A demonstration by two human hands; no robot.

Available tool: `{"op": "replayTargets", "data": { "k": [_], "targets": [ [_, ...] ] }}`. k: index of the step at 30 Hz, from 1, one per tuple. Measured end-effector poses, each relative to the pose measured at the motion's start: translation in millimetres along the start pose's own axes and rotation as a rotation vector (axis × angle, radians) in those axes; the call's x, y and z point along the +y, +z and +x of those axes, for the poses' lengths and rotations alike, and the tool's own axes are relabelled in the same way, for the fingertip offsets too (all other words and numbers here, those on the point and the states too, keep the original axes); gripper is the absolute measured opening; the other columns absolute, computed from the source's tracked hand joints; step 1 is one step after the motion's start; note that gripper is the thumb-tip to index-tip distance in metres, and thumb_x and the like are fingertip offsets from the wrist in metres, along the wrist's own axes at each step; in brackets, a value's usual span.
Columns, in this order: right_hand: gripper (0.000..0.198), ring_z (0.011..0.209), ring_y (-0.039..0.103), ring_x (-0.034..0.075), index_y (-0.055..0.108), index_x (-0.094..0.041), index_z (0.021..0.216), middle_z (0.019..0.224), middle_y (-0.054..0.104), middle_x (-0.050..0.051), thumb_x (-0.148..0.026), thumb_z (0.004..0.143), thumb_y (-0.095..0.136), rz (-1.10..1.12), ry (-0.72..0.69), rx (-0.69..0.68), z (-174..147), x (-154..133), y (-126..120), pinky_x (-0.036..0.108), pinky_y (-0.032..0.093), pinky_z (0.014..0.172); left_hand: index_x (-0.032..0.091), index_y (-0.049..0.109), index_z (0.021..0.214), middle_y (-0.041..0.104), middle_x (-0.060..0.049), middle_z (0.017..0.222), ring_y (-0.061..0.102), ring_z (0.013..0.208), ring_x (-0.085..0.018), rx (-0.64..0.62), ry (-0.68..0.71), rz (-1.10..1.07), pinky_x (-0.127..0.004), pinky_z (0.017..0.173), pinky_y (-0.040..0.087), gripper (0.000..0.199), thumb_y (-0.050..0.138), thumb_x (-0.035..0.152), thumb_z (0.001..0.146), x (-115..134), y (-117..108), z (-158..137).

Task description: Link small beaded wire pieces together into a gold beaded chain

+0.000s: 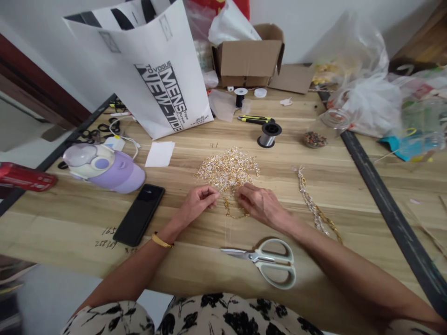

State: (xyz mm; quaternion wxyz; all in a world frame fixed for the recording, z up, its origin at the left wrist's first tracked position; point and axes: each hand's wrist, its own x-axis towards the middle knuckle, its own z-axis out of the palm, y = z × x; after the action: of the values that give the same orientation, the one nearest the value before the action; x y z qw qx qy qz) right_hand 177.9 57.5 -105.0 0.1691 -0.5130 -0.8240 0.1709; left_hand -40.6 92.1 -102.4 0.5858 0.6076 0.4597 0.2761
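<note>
A loose heap of small gold and clear beads lies on the wooden table in front of me. At its lower left edge, my left hand is closed in a pinch; whatever is between its fingertips is too small to make out. My right hand rests at the lower right edge of the heap, fingers curled together and their tips partly hidden. Between the hands lies a short gold beaded strand, with thin clear thread trailing below. Scissors with pale handles lie slightly open nearer to me.
Finished-looking beaded strands lie to the right. Behind are a wire spool, a utility knife, a bead jar and a cardboard box. On the left stand a white bag, a lilac bottle and a phone.
</note>
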Motion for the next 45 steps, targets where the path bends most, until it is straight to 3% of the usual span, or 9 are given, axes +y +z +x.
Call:
{"op": "replayTargets", "data": {
  "k": [10, 16, 21, 33, 40, 45],
  "targets": [
    [0.029, 0.075, 0.057, 0.014, 0.054, -0.022, 0.118, 0.109, 0.054, 0.009, -0.015, 0.093, 0.044, -0.003, -0.107, 0.033, 5.1, -6.4, 10.6, 0.024, 0.042, 0.060, 0.014, 0.056, 0.070, 0.055, 0.002, 0.060, 0.050, 0.054, -0.008, -0.019, 0.046, 0.011, -0.020, 0.055, 0.044, 0.028, 0.063, 0.040, 0.078, 1.3, 1.1, -2.4],
    [0.022, 0.078, 0.056, 0.014, 0.060, -0.020, 0.107, 0.108, 0.055, 0.009, -0.015, 0.094, 0.043, -0.007, -0.146, 0.043, 7.2, -7.6, 14.0, 0.024, 0.042, 0.061, 0.014, 0.056, 0.070, 0.055, 0.002, 0.060, 0.050, 0.055, -0.008, -0.036, 0.080, -0.007, -0.021, 0.056, 0.046, 0.027, 0.062, 0.039, 0.079, 3.6, 2.6, -6.6],
    [0.019, 0.077, 0.056, 0.014, 0.060, -0.018, 0.097, 0.093, 0.059, 0.006, -0.014, 0.094, 0.042, 0.106, -0.174, 0.072, 6.8, -5.3, 11.0, 0.024, 0.044, 0.068, 0.014, 0.058, 0.072, 0.057, 0.002, 0.060, 0.051, 0.054, -0.008, -0.033, 0.085, -0.031, -0.020, 0.055, 0.045, 0.025, 0.063, 0.038, 0.079, -2.8, 0.8, -5.2],
    [0.018, 0.080, 0.060, 0.015, 0.061, -0.019, 0.100, 0.093, 0.063, 0.006, -0.018, 0.094, 0.045, 0.164, -0.197, 0.102, 2.6, -11.3, -5.5, 0.025, 0.045, 0.071, 0.012, 0.060, 0.069, 0.057, 0.002, 0.059, 0.050, 0.055, -0.008, 0.016, 0.064, -0.123, -0.020, 0.055, 0.042, 0.027, 0.068, 0.038, 0.075, 3.8, 11.0, 2.0],
    [0.017, 0.073, 0.059, 0.013, 0.062, -0.019, 0.094, 0.086, 0.063, 0.005, -0.020, 0.095, 0.045, 0.152, -0.166, 0.182, 2.3, -10.2, -14.6, 0.023, 0.042, 0.067, 0.011, 0.064, 0.077, 0.062, 0.000, 0.061, 0.055, 0.055, -0.009, -0.105, 0.035, -0.214, -0.020, 0.055, 0.045, 0.029, 0.067, 0.039, 0.077, 8.4, 17.1, -0.8],
    [0.017, 0.070, 0.059, 0.014, 0.062, -0.018, 0.092, 0.082, 0.063, 0.005, -0.019, 0.094, 0.045, 0.058, -0.095, 0.188, 2.7, -3.5, -15.9, 0.024, 0.043, 0.064, 0.010, 0.064, 0.073, 0.067, -0.004, 0.068, 0.056, 0.055, -0.008, -0.135, 0.047, -0.236, -0.020, 0.057, 0.045, 0.029, 0.070, 0.039, 0.075, 8.0, 18.5, -2.9]
  ]
}}
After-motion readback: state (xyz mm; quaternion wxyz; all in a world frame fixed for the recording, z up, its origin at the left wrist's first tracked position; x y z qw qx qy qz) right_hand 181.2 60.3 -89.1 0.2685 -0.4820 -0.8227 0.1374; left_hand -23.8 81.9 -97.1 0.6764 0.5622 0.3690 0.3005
